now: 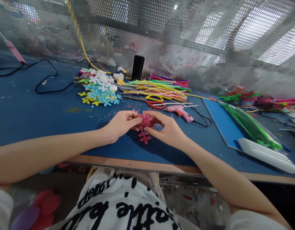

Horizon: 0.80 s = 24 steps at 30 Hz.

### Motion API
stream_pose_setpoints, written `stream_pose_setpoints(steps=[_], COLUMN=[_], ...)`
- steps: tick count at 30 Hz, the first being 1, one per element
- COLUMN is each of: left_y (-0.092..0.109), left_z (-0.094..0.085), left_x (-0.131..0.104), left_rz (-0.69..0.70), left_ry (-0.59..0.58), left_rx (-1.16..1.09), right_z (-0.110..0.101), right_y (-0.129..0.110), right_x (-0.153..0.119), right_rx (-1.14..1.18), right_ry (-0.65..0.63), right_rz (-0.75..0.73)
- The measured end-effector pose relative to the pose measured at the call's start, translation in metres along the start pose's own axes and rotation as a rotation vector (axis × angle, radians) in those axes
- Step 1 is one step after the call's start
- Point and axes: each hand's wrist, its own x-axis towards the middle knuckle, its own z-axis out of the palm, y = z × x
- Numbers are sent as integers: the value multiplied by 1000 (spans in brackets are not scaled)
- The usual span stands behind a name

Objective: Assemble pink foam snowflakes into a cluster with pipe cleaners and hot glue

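Observation:
Several pink flowers (146,120) are held between my two hands above the blue table near its front edge. My left hand (124,124) pinches the cluster from the left, its thumb resting against a petal. From the right, the curled fingers of my right hand (163,126) touch the same cluster, thumb and forefinger at its edge. Small pink flowers (144,137) hang below, between the hands. How the flowers join is hidden by the fingers. A pink glue gun (181,112) lies to the right, behind my right hand.
Behind the hands are a pile of white, blue and yellow flowers (100,88), scissors (155,104), coloured stems (159,89) and an upright phone (138,67). A bag of green stems (253,124) lies at right. Black cable (48,92) crosses the left side.

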Motion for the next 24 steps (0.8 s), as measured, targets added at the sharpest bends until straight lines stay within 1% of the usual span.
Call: stream_pose_setpoints(steps=[4, 9, 19, 24], left_y=[-1, 0, 2, 1], left_z=[0, 1, 2, 2], left_x=[0, 0, -1, -1], left_rz=[5, 17, 26, 27], left_ry=[-30, -39, -62, -65], left_rx=[31, 58, 58, 40], right_z=[0, -2, -3, -4], right_y=[4, 7, 4, 7], right_x=[1, 2, 3, 2], right_rx=[-58, -70, 30, 30], right_ry=[7, 2, 34, 61], right_rz=[-59, -92, -36, -29])
